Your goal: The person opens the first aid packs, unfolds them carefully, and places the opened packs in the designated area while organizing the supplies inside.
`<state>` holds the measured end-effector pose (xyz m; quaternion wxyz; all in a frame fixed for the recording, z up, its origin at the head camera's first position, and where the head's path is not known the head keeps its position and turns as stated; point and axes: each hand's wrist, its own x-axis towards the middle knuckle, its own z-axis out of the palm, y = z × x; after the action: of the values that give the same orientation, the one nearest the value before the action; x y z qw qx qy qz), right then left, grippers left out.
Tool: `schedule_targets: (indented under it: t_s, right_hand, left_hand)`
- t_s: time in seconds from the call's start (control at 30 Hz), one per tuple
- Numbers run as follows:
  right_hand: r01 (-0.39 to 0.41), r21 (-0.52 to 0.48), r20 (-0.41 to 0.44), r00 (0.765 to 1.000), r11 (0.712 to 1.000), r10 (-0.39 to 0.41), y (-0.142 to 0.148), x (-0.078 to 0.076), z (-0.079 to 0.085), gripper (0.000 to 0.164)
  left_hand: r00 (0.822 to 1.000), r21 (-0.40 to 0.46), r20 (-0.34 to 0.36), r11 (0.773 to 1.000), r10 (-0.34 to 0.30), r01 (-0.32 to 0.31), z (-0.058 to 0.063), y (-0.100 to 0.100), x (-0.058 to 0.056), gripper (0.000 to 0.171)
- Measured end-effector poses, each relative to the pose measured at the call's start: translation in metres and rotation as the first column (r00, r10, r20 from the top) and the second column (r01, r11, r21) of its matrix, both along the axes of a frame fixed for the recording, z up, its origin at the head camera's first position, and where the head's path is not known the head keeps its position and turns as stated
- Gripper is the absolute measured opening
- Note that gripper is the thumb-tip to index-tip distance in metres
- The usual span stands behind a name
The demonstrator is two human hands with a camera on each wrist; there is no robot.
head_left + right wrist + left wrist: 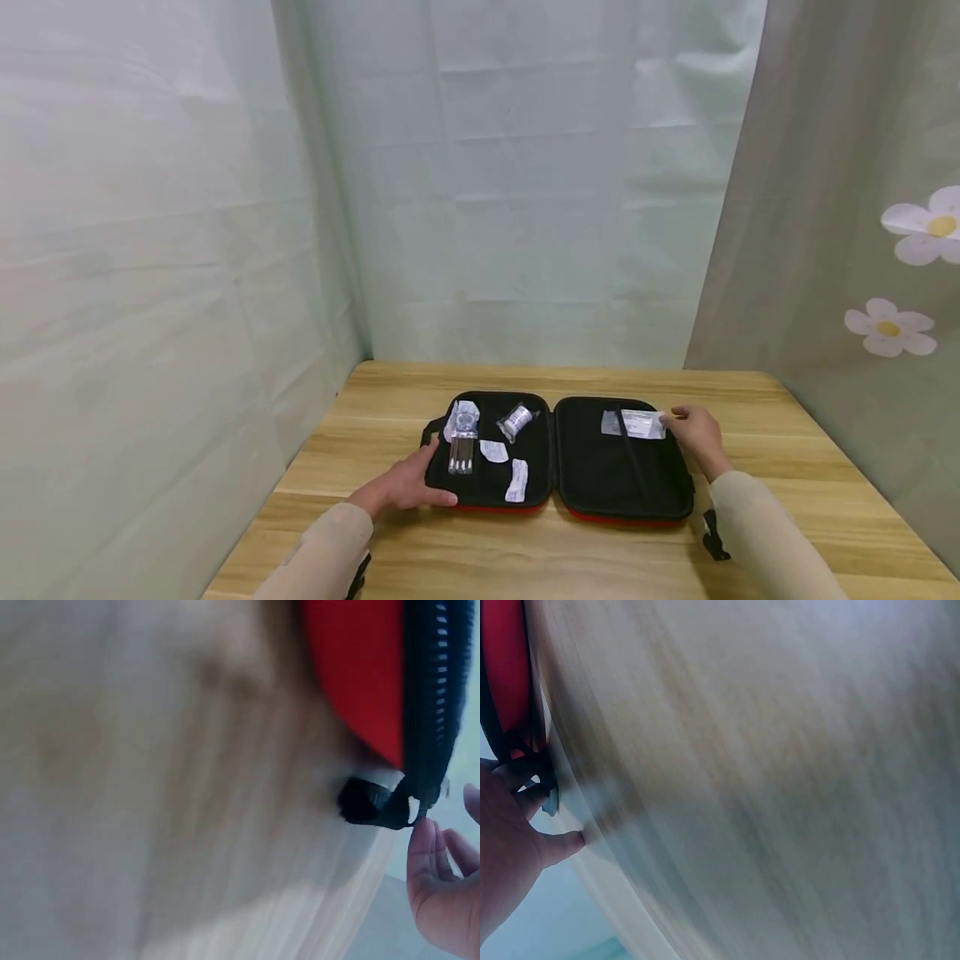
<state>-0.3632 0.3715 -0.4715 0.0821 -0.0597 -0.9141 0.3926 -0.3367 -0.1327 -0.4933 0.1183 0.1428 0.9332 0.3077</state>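
A black-lined case with a red outside lies spread flat, its left half (pixel 489 479) and right half (pixel 592 467) joined at a middle hinge. My left hand (pixel 408 482) rests at the left half's outer edge, thumb stretched along the front corner, fingers by the black handle (pixel 541 766). At the right half's far outer corner, my right hand (pixel 697 435) pinches the end of a flat clear-and-white packet (pixel 643 424). A black elastic band (pixel 632 458) crosses that packet. In the right wrist view, other fingertips (pixel 422 829) meet the zip edge (pixel 439 690).
The left half holds a wrapped white roll (pixel 517 421), a packet of swabs (pixel 461 454), a small clear packet (pixel 466 419) and white paper packets (pixel 517 481). The wooden table (pixel 600 562) has curtains (pixel 525 208) behind and at both sides.
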Motion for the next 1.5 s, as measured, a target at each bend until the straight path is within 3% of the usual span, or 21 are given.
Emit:
schedule_targets:
  t_s: [0.23,0.53,0.8,1.0,1.3,1.5]
  right_hand:
    - [0.006,0.014,0.006,1.0,1.0,-0.006,-0.003,0.005,-0.006,0.052]
    - [0.006,0.007,-0.006,1.0,1.0,-0.006,-0.01,0.002,-0.015,0.035]
    - [0.043,-0.016,-0.018,0.999,0.999,-0.043,-0.015,-0.003,-0.011,0.035]
    - [0.05,-0.133,-0.008,0.999,0.99,-0.052,-0.02,-0.006,-0.008,0.034]
    - [0.026,-0.041,0.011,1.0,0.999,-0.026,-0.021,-0.007,-0.006,0.036]
    - [0.035,-0.135,0.042,0.999,0.99,-0.03,-0.015,-0.003,-0.002,0.034]
  left_hand:
    - [1.0,-0.008,0.018,1.0,0.023,-0.023,0.003,-0.002,0.001,0.116]
    - [1.0,0.017,0.022,1.0,0.006,-0.006,0.001,-0.003,0.002,0.114]
    - [0.999,0.01,0.031,1.0,0.018,-0.018,0.001,-0.002,0.002,0.114]
    - [1.0,0.002,0.022,1.0,0.011,-0.011,0.001,-0.002,0.002,0.115]
    - [1.0,0.009,0.008,1.0,-0.012,0.012,0.002,-0.001,0.003,0.115]
    - [1.0,0.016,-0.011,1.0,-0.021,0.021,0.003,0.0,0.002,0.114]
